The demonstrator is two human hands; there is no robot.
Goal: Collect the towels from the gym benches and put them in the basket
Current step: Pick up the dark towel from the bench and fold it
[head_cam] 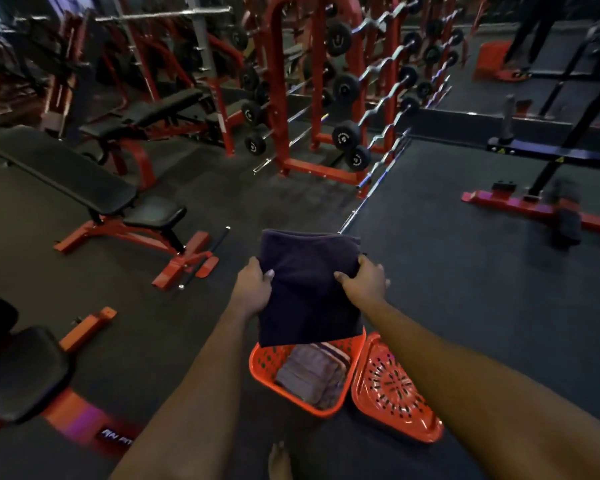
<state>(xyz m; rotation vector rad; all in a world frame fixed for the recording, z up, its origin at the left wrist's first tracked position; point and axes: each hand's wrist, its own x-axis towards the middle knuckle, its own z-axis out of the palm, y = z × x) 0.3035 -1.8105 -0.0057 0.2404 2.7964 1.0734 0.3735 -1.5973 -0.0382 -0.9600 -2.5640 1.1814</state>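
Towel (309, 289), dark, folded, hangs above the basket (257, 368), each side edge gripped by left hand (255, 284) and right hand (364, 282). Risk: released unevenly, it may catch the rim or slide onto the lid (392, 386) lying beside the basket.

Dark rubber floor (447, 271), orange basket (257, 367) and lid (392, 386) side by side.

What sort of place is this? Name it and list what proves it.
A gym's free-weight area, most likely: a padded bench on a red frame, a red rack loaded with barbells, and a dark rubber floor.
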